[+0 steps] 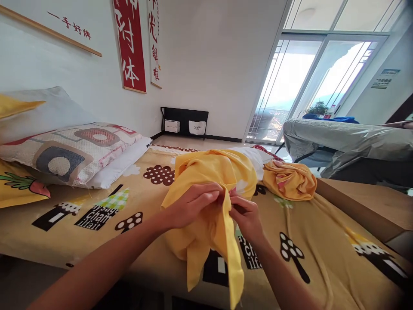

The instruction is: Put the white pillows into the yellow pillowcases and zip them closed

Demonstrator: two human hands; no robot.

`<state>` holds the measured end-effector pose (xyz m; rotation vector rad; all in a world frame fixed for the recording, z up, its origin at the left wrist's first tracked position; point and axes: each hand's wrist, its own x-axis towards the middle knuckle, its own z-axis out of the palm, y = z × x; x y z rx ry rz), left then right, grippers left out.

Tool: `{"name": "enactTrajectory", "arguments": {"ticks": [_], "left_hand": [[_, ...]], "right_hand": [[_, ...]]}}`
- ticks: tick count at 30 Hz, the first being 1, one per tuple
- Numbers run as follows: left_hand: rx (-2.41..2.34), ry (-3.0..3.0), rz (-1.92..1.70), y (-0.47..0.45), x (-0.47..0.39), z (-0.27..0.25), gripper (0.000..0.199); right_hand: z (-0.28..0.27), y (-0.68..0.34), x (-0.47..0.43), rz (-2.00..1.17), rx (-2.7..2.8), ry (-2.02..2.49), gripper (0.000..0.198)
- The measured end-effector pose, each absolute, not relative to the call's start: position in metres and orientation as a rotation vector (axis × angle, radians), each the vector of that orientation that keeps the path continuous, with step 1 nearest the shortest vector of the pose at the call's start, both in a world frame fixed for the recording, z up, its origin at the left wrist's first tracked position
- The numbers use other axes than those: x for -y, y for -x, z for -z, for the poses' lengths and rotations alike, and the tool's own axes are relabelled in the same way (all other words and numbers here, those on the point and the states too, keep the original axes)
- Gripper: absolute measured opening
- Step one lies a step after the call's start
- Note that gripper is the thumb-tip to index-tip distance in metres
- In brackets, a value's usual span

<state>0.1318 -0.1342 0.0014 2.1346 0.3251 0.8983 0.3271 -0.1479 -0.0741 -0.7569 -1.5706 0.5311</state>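
Note:
A large yellow cloth [209, 172], bunched up, lies on the bed near its front edge, with a bit of pink and white print on its right side. My left hand [196, 204] grips the cloth at the middle, fingers closed. Close beside it, my right hand [247, 215] pinches the same cloth at the root of a long loose strip. That strip hangs between my wrists past the bed's edge, and a shorter flap hangs to its left. What lies under the fingertips is partly hidden.
Patterned pillows [71, 150] are stacked at the left. Right of the yellow cloth lies a crumpled orange-yellow cloth bundle [290, 181], with white fabric [250, 159] behind. A cardboard box [371, 206] stands at the right edge. Beyond are a plastic-covered table [348, 133] and a sliding glass door [306, 86].

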Motion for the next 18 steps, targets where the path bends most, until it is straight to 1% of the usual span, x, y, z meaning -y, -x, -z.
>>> {"name": "enactTrajectory", "arguments": {"ticks": [3,6,9,11,14,18], "left_hand": [[-0.408,-2.291,-0.986,-0.125,0.125,0.003,0.015],[-0.519,-2.568,-1.134,-0.127,0.12,0.014,0.017],[-0.514,-2.899,-1.26,-0.133,0.117,0.026,0.016],[-0.498,-3.019,-1.349,-0.136,0.114,0.031,0.017],[-0.447,-3.001,-1.456,-0.137,0.11,0.035,0.018],[-0.342,-2.836,-1.495,-0.132,0.103,0.032,0.019]], "right_hand": [[0.068,-0.317,0.141,-0.546,1.4,0.68,0.004],[0.063,-0.308,0.138,-0.552,1.316,0.644,0.002],[0.058,-0.299,0.138,-0.555,1.296,0.639,0.003],[0.056,-0.296,0.139,-0.541,1.292,0.646,0.005],[0.055,-0.295,0.139,-0.547,1.309,0.636,0.006],[0.06,-0.3,0.135,-0.587,1.374,0.645,0.009]]}}
